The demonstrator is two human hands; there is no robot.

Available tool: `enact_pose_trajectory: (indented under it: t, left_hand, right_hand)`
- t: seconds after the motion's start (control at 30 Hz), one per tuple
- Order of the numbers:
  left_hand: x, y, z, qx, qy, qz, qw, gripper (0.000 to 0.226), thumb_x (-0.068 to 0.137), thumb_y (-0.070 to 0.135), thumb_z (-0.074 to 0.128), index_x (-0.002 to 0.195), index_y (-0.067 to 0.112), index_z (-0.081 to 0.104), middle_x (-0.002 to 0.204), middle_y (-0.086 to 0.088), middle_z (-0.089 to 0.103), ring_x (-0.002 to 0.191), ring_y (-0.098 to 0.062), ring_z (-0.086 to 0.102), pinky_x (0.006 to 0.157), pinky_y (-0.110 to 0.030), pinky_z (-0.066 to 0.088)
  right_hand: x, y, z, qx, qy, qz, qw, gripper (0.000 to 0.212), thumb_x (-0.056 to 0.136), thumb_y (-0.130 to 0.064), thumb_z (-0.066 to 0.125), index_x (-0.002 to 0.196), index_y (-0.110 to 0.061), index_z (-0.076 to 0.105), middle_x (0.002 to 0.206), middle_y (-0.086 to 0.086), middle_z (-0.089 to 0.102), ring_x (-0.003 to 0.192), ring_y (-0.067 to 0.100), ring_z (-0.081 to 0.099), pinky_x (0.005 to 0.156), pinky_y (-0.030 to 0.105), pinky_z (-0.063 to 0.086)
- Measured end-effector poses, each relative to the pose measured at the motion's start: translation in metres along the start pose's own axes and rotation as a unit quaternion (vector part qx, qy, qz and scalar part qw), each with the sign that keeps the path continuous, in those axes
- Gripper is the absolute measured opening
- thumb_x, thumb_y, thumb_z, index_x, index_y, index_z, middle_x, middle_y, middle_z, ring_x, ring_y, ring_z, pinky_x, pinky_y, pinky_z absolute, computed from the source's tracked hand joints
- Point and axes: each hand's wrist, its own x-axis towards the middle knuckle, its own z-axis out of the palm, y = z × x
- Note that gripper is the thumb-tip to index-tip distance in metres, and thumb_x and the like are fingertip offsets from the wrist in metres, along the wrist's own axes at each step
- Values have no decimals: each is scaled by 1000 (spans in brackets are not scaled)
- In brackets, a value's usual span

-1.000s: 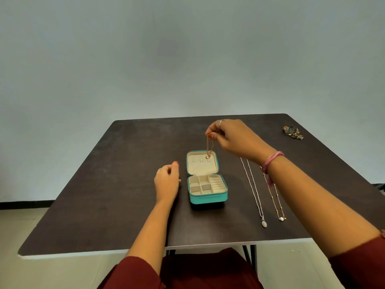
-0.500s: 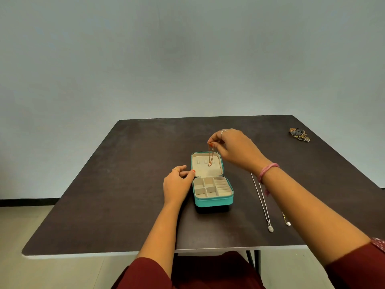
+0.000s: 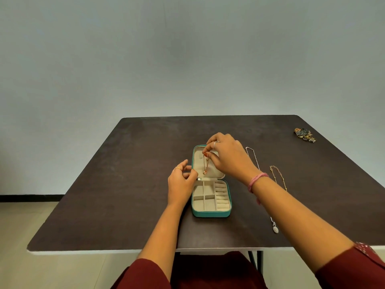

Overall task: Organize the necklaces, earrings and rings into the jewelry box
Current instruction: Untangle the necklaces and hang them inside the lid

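Lowered into the jewelry box (image 3: 211, 213) lid, right hand (image 3: 228, 158) pinches rose-gold necklace (image 3: 205, 164); left hand (image 3: 181, 182) loosely curled, steadying; hook the chain gently.

We see a teal jewelry box (image 3: 211, 214) lined in cream, a rose-gold necklace (image 3: 205, 166), a dark brown table (image 3: 125, 184), and maroon sleeves (image 3: 143, 276).

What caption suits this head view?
Right hand hangs a rose-gold necklace inside the open teal jewelry box.
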Motion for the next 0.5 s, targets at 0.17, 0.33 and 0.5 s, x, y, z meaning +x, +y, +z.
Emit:
enact_pose_trajectory:
  t: [0.17,0.33,0.5]
  left_hand:
    - [-1,-3,-3,-57,-18,1,998,47,87,12,61,133,12,50,93,5,64,73,0,59,77,-20,52]
    - [-1,-3,-2,-73,-32,11,997,47,86,11,63,131,12,52,95,3,65,73,1,60,80,-24,55]
    - [-1,-2,-3,-70,-30,16,997,47,86,11,64,131,13,52,98,0,67,83,-3,64,85,-25,55]
  right_hand:
    - [8,-1,11,-21,2,-10,1000,23,95,-30,53,108,-21,70,123,-3,54,112,17,47,82,32,36]
    - [13,2,18,-54,20,-38,998,22,94,-26,56,109,-19,70,123,1,55,110,22,49,76,30,26]
    - [14,4,26,-85,27,-54,995,15,81,-19,73,95,-19,73,107,4,62,89,26,59,67,32,31]
